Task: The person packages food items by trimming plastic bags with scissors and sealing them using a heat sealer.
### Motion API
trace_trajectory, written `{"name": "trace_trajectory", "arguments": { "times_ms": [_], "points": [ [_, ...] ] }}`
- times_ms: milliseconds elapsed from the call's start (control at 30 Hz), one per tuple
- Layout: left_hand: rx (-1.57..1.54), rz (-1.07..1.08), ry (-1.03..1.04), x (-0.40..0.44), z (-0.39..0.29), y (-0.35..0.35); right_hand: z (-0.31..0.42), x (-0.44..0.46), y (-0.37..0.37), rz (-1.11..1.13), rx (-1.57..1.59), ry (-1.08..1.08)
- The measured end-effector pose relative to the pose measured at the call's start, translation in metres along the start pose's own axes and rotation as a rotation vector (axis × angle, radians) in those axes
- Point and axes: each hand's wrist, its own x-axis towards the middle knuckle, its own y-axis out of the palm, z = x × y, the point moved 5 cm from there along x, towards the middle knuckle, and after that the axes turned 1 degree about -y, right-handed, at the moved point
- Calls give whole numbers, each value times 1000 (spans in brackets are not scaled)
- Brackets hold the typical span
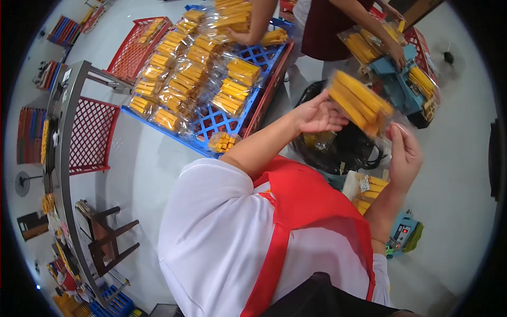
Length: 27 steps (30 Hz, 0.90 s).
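Observation:
A clear plastic bag of yellow sticks (360, 103), which look like food, is held tilted in front of my chest. My right hand (405, 153) is closed, pinching the loose plastic at the bag's lower right end. Beside the bag's left edge is my left hand (319, 114), palm turned up, fingers apart and slightly bent; whether its thumb touches the plastic I cannot tell. Below the bag stands a black-lined bin (338, 158) with some clear plastic inside. More yellow sticks (376, 186) lie by my right forearm.
Many filled bags (182, 79) cover a blue crate (208, 124) at upper left. Two other people's arms reach in: one hand (244, 36) over those bags, another (395, 53) at a blue-grey machine (393, 79). A metal table (64, 158) and wooden stool (108, 238) stand left.

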Motion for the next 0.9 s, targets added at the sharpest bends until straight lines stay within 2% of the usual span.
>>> {"name": "trace_trajectory", "arguments": {
  "times_ms": [33,100,133,167,267,333,400,467,500,533,567,600,667,700,733,800,833,867,900],
  "points": [
    [59,-179,-43,-13,3,-20,-8,2,-3,-1,67,94],
    [237,-535,-135,-49,8,-44,-15,2,-6,51,40,110],
    [330,-608,-166,-66,7,-52,-21,0,-4,149,11,204],
    [361,-675,-116,-81,6,-58,-29,-3,-2,246,-20,299],
    [514,-766,-85,-103,-4,-39,-35,-9,4,303,-77,288],
    [725,-742,-47,-107,-18,-28,-39,-17,9,320,-19,318],
    [1065,-811,80,-128,-71,4,-43,-18,10,305,40,328],
    [1689,-1358,100,-193,-164,8,-44,-23,9,298,93,361],
    [1301,-1558,507,-230,-204,4,-42,-21,11,314,86,350],
    [1247,-1957,296,-266,-220,15,-40,-20,14,329,83,333],
    [1348,-1901,-13,-326,-275,-56,-39,-20,17,336,91,333],
    [1355,-1970,-200,-358,-288,-67,-38,-19,22,345,86,324],
    [1284,-1966,-262,-353,-294,-61,-36,-15,24,341,68,329],
    [1222,-1897,-143,-323,-290,-37,-30,-12,27,389,5,238],
    [1327,-1649,110,-271,-266,3,-27,-7,30,417,-56,155],
    [1541,-1071,191,-178,-212,39,-24,5,34,517,-139,73],
    [1539,-873,100,-132,-170,67,-14,12,36,601,-159,118],
    [1644,-597,26,-100,-139,70,-16,17,36,584,-124,-1],
    [1795,-383,-16,-67,-101,94,-11,22,35,591,-127,-25]
  ]
}}
